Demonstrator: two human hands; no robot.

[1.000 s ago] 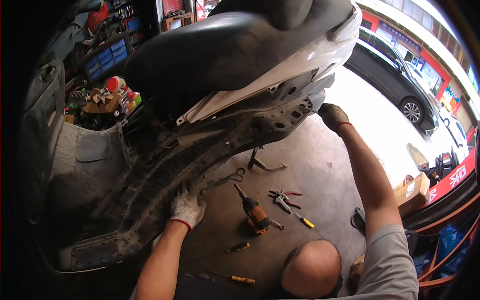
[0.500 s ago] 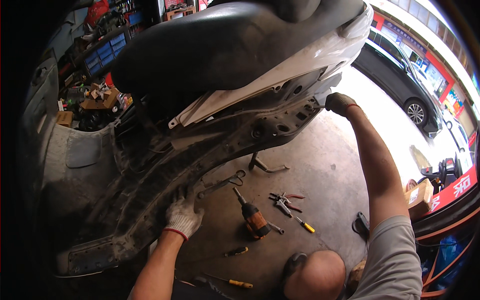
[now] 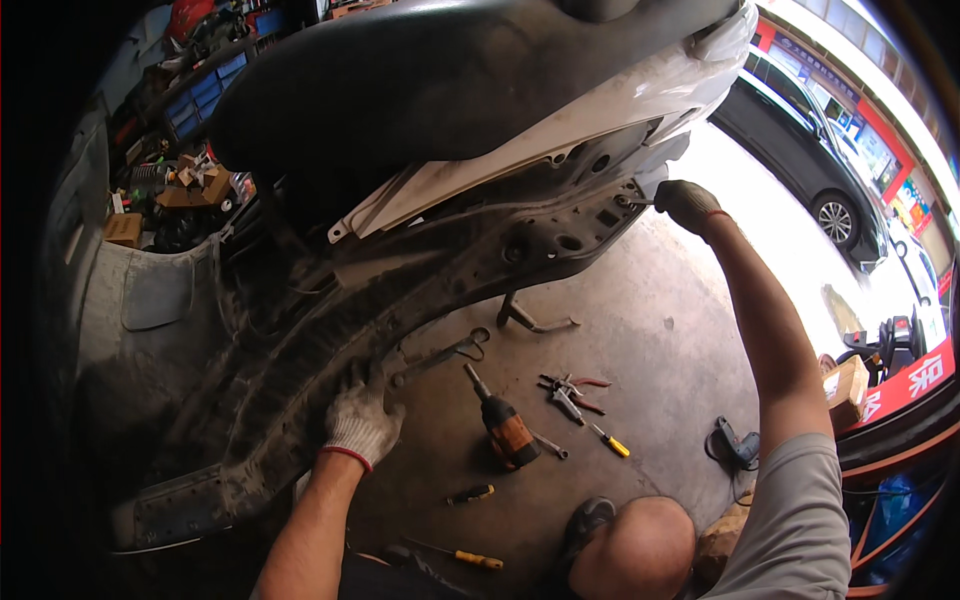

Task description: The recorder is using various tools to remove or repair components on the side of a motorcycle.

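Note:
My right hand [image 3: 685, 208], in a knit work glove, grips a metal tool at the rear end of the scooter’s dark underbody frame [image 3: 470, 250]; the tool’s tip meets a fastener hole there. My left hand [image 3: 362, 425], also gloved, rests on the lower part of that frame with fingers apart. A black seat [image 3: 420, 85] and white side panel [image 3: 570, 125] sit above. On the floor between my arms lie an orange-and-black power tool [image 3: 508, 435], pliers [image 3: 580, 385], a yellow screwdriver [image 3: 616, 445], a wrench [image 3: 552, 446] and other screwdrivers [image 3: 478, 561].
A cluttered shelf with blue bins [image 3: 205, 95] and boxes [image 3: 125, 230] stands at the left. Outside at the right is a dark car [image 3: 775, 125]. A cardboard box [image 3: 845, 390] and a corded power tool [image 3: 738, 448] are at the lower right. My bent knee [image 3: 640, 545] is below.
My right hand and the tool have shifted right and up in the picture along with the scooter’s rear, as the view moved. My left hand stays on the frame, appearing slightly further left.

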